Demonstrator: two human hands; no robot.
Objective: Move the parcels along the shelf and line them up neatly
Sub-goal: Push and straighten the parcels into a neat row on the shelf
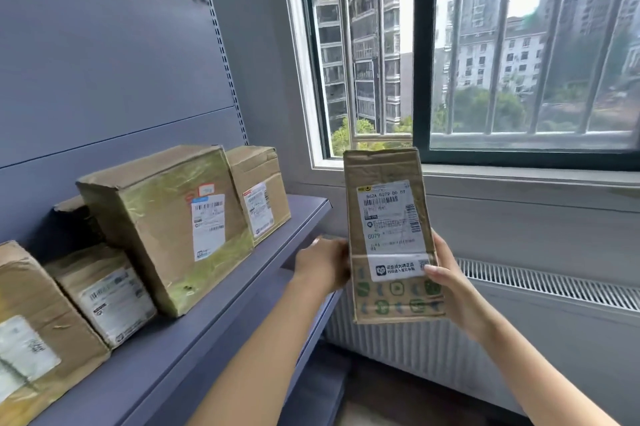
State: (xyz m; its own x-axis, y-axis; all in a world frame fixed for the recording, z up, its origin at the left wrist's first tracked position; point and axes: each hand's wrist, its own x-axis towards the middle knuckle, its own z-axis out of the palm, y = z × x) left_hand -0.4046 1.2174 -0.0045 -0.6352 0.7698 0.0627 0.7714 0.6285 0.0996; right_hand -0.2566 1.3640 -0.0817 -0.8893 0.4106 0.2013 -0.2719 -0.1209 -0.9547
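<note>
Parcel [391, 235] of flat brown card, upright and clear of the shelf [194, 349], just past the shelf's far end, at 4 o'clock from the middle of the view. Grasped by both hands. At the parcel's 9 o'clock the left hand [323, 266], fingers wrapped round the left edge, back of the hand to the camera. At its 4 o'clock the right hand [453, 287], thumb laid across the lower right corner of the white label [391, 217], other fingers hidden behind the card. Label and barcodes turned to the camera, green printed symbols below them. Bottom edge in the air, touching nothing but the hands.

Along the blue-grey shelf, from 7 o'clock up to 10 o'clock of the view, five more parcels, labels mostly facing outward. At the left border the nearest box [38, 332], cut off by the frame. Just beside it a low box [104, 290]. Behind that, at its 12 o'clock, a dark box [74, 217], mostly hidden. Then a large box [162, 228] wrapped in yellowed tape, taller than the rest. Last, at its 2 o'clock, a smaller box [258, 190], set further back and tight against the large one. Held parcel at 3 o'clock of that last one, apart from it.

Barred window [485, 44] at 1 o'clock, tower blocks beyond; white radiator [554, 287] beneath it at 4 o'clock.
</note>
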